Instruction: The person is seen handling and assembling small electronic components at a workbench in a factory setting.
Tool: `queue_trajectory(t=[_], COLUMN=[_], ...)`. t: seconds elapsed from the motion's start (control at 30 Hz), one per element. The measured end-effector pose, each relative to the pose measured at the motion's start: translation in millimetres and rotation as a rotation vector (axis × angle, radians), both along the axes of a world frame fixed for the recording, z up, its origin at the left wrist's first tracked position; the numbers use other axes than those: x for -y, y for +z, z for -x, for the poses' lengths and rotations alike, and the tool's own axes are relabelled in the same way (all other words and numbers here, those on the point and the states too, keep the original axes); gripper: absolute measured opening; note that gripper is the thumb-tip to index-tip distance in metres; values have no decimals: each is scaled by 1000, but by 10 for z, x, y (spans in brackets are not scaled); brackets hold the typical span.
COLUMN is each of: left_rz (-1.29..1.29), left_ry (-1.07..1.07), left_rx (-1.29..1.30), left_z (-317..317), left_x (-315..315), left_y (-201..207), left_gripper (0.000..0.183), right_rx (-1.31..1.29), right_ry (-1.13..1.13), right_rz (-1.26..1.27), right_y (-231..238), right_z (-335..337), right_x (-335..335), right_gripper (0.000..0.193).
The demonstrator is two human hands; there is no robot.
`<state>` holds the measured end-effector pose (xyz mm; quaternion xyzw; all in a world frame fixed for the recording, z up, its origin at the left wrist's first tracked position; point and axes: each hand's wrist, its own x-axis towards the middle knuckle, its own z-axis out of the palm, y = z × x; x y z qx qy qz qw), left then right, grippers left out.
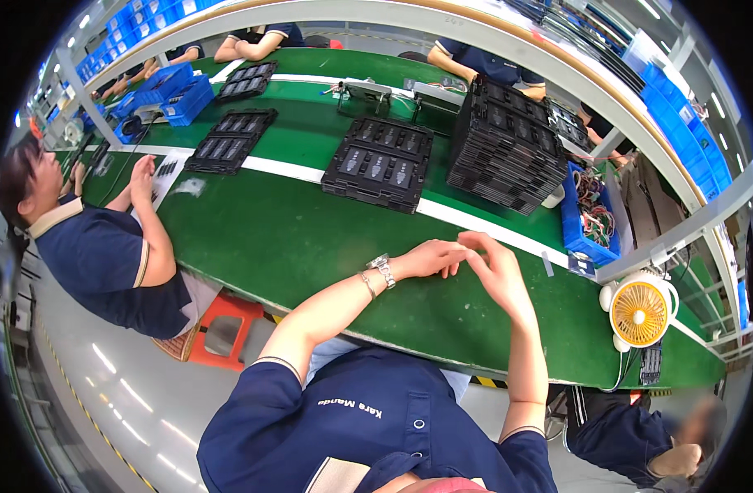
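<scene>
Over the green work surface [311,238], close in front of me, my two hands meet at the fingertips. My left hand [426,258] comes in from the left, a metal watch [382,269] on its wrist, its fingers loosely bent and slightly apart. My right hand [498,271] arches toward it, fingers reaching over the left fingertips. Nothing shows in either hand, though the spot where the fingers meet is partly hidden. Beyond them lies a black tray [379,164] with rows of grey parts in its slots. A tall stack of similar black trays [508,148] stands to its right.
A blue bin [589,218] of coiled wires stands to the right, near a yellow-and-white fan [639,315]. Another black tray [231,141] lies at the left, before a seated co-worker [105,246]. Blue bins [186,99] stand farther back. A shelf frame spans overhead.
</scene>
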<state>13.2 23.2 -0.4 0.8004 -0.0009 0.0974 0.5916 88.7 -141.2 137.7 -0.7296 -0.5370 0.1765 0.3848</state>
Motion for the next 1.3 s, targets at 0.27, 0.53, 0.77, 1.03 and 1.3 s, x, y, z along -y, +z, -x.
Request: queue_trajectory(t=[0.27, 0.53, 0.77, 1.03, 1.3], left_rz=[-133, -114, -187, -345, -468], left_ry=[12, 54, 52, 129, 140], left_rx=[-157, -96, -69, -67, -21], left_z=[118, 185, 214, 190, 73], left_x=[18, 53, 35, 123, 251], left_y=[125, 75, 92, 45, 67], left_gripper=[34, 33, 34, 31, 28], right_rx=[-733, -1478, -1273, -318, 400], right_ry=[1018, 1086, 1428, 1387, 1077], right_rz=[-991, -1160, -1274, -1946, -2063], right_y=[1141, 1596, 1691, 1594, 1149], right_z=[1129, 2095, 1604, 1500, 1287], right_x=[333, 401, 270, 308, 205], right_gripper=[63, 47, 38, 36, 38])
